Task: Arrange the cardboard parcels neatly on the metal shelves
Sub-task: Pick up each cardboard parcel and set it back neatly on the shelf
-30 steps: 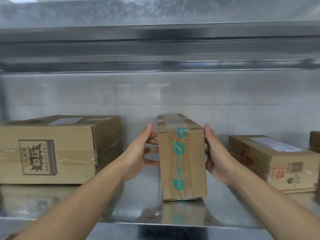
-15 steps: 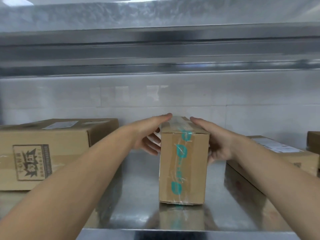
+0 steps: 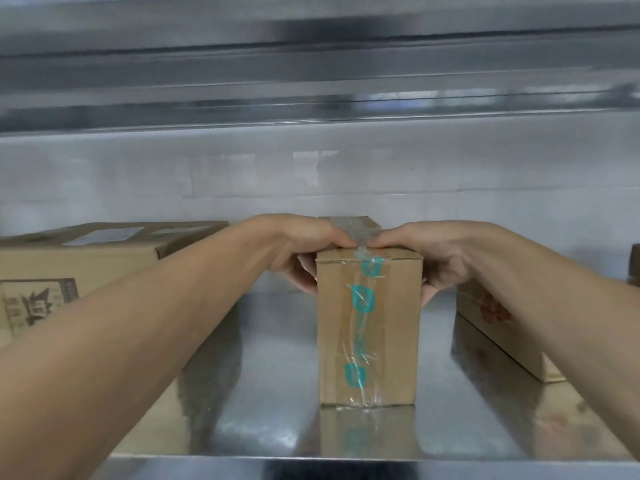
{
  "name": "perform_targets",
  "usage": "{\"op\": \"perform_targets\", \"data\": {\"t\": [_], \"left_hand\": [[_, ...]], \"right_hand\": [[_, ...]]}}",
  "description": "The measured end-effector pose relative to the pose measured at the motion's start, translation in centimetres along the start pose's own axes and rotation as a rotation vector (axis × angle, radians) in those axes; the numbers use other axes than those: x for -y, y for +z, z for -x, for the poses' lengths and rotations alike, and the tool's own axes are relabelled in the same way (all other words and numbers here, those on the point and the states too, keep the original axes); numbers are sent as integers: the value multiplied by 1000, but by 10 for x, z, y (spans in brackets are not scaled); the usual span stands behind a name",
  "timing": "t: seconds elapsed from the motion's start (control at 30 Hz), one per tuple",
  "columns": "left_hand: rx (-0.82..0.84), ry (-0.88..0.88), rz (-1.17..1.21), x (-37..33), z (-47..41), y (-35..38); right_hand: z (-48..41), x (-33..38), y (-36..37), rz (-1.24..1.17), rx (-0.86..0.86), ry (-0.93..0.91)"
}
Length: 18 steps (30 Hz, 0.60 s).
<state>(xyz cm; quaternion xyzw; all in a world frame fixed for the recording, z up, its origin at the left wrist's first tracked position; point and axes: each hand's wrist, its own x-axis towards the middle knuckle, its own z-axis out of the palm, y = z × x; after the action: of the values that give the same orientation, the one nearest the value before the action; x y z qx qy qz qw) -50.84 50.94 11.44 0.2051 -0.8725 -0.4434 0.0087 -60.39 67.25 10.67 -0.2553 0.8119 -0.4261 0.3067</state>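
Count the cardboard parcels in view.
4: large parcel left, tall teal-taped parcel centre between left hand and right hand, red-printed parcel behind right forearm, parcel sliver at right edge. More may be hidden.

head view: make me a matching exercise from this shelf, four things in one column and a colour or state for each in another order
Things:
1 middle box
2 left box
3 right box
4 shelf

States:
a red print on its side
b shiny metal, mirrors the boxes
c gripped by the left hand and the right hand
d black print on its front

Pairs: 1-c, 2-d, 3-a, 4-b
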Motion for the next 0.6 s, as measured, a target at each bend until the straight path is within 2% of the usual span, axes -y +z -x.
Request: {"op": "perform_targets", "data": {"t": [0.6], "left_hand": [[-25,29,43,4,4,6]], "right_hand": [[5,-5,3,-6,-33,-67]]}}
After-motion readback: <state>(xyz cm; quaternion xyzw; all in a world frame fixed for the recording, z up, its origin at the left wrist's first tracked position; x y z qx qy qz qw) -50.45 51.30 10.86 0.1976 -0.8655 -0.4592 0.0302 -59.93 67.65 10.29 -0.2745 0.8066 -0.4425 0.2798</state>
